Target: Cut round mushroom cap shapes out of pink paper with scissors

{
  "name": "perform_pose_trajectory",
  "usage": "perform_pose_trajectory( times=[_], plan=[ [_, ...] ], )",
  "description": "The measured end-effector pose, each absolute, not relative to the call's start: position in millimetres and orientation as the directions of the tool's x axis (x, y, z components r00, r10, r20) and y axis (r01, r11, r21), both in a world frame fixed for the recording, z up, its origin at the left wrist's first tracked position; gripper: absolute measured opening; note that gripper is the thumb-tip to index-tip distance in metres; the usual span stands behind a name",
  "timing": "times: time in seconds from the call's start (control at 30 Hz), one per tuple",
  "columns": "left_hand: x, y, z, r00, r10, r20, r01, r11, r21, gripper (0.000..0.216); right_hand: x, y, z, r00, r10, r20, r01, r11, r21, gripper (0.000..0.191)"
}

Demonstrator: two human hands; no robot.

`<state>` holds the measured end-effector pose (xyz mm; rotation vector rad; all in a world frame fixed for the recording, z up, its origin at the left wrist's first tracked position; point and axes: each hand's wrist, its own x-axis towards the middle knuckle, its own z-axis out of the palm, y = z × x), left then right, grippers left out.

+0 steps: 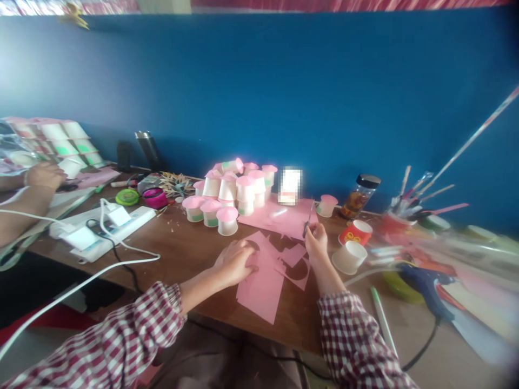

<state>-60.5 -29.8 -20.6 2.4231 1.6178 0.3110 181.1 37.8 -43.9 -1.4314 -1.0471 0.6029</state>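
Observation:
My left hand (236, 262) rests with curled fingers on a pink paper sheet (261, 286) lying on the brown table (182, 254). It seems to pinch the sheet's edge. My right hand (316, 240) is closed around a pair of scissors (310, 217) whose blades point up and away. Pink paper offcuts (295, 258) lie between my hands. Both my sleeves are red-and-white check.
A cluster of white paper cups with pink tops (227, 197) stands behind the paper. A red cup (356, 232) and an upturned white cup (349, 256) sit right of my hand. A blue glue gun (425, 283), a power strip (101, 229) and another person's arm (28, 194) are nearby.

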Motion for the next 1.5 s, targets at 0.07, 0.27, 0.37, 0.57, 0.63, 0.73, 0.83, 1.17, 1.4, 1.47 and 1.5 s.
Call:
perform_pose_trajectory(
  times=[0.07,0.27,0.37,0.57,0.63,0.73,0.83,1.17,1.4,1.47,1.5],
  plan=[
    [-59,-29,-17,0.375,0.927,0.03,0.877,-0.365,0.313,0.06,181,37,-43,0.462,0.861,0.214,0.25,0.105,-0.962,0.024],
    [-51,-30,-15,0.406,0.914,-0.011,0.865,-0.38,0.329,0.082,180,38,-44,0.457,0.86,0.225,0.258,0.114,-0.959,0.025],
    [-49,-30,-18,0.399,0.917,0.02,0.857,-0.38,0.349,0.06,180,39,-45,0.451,0.863,0.227,0.258,0.117,-0.959,0.027],
    [-44,-34,-15,0.431,0.897,0.096,0.868,-0.442,0.226,0.032,181,39,-46,0.457,0.857,0.238,0.264,0.125,-0.956,0.024],
    [-40,-36,-9,0.474,0.875,0.096,0.869,-0.483,0.112,0.025,181,38,-45,0.457,0.856,0.24,0.262,0.128,-0.956,0.022],
    [-29,-42,2,0.534,0.844,0.046,0.845,-0.533,-0.042,0.02,179,36,-43,0.454,0.857,0.242,0.259,0.133,-0.957,0.022],
    [-16,-49,8,0.516,0.857,-0.01,0.85,-0.513,-0.12,0.016,177,33,-40,0.447,0.861,0.243,0.257,0.136,-0.957,0.023],
    [-9,-48,-9,0.437,0.893,0.106,0.884,-0.449,0.134,0.029,177,33,-40,0.437,0.863,0.255,0.265,0.147,-0.953,0.021],
    [7,-63,-12,0.52,0.837,0.171,0.807,-0.547,0.222,0.035,180,34,-43,0.427,0.865,0.264,0.276,0.153,-0.949,0.026],
    [2,-58,-10,0.469,0.867,0.167,0.848,-0.495,0.19,0.032,180,34,-43,0.431,0.864,0.259,0.277,0.147,-0.95,0.026],
    [-3,-55,-9,0.436,0.886,0.158,0.871,-0.46,0.175,0.028,180,34,-42,0.434,0.864,0.257,0.277,0.143,-0.95,0.026]
  ],
)
